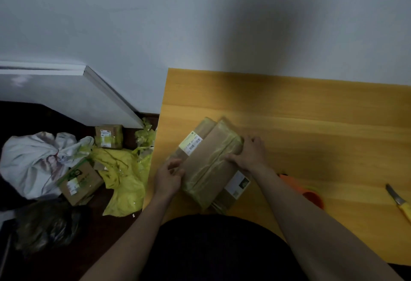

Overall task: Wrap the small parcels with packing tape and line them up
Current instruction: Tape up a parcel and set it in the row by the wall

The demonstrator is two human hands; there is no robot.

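A brown cardboard parcel (211, 160) wound with clear yellowish tape lies on top of other flat parcels near the left edge of the yellow wooden table (311, 125). A parcel (195, 138) beneath it shows a white label. My left hand (170, 176) grips the top parcel's near-left side with curled fingers. My right hand (249, 153) holds its far-right end, thumb on the taped top. An orange tape dispenser (311, 194) lies on the table behind my right forearm, partly hidden.
A yellow-handled knife (398, 200) lies at the table's right edge. On the dark floor to the left are two cardboard boxes (80, 180) (109, 136), crumpled yellow plastic (124, 169), a white bag (33, 160) and a black bag (46, 225).
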